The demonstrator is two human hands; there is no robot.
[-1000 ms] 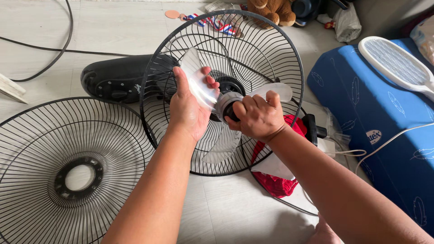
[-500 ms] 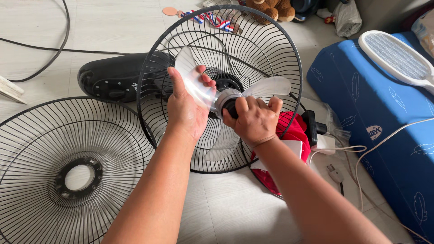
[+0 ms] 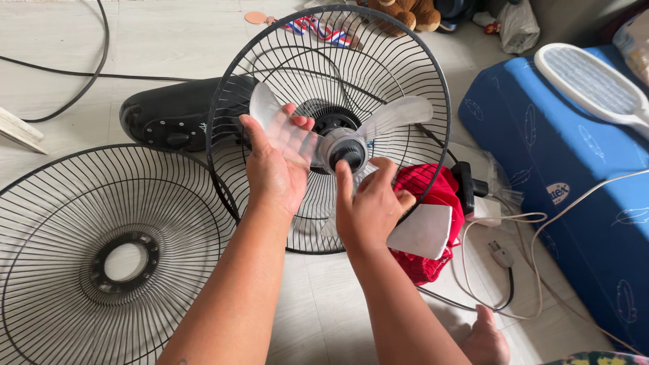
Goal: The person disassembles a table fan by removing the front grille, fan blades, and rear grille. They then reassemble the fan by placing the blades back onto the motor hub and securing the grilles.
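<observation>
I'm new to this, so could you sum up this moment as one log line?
left hand: grips clear plastic fan blade | right hand: fingers open below dark round hub cap | rear black wire guard: upright

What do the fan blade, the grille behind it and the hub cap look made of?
Blade: clear, glossy plastic, it seems; the grille wires show through it. Grille: thin metal wire, probably, with a black coating and slight sheen. Hub cap: black, likely plastic; too small to tell. The left hand holds one blade.
</observation>
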